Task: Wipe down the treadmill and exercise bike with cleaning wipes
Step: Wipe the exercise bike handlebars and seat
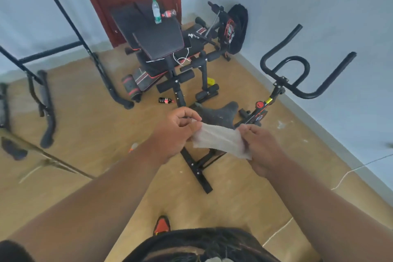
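Wipe (221,141) stretched above exercise bike saddle (221,114), pinched by left hand (176,134) and right hand (260,147); bare floor (89,112) left of bike; no legible labels.

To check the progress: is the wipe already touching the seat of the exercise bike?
No, both hands, left and right, hold the wipe stretched in the air above the bike seat.

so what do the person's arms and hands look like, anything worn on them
Both arms are bare up to the frame edge, with no sleeves in view. The left hand and right hand wear no gloves; no rings, watch or wristband are visible.
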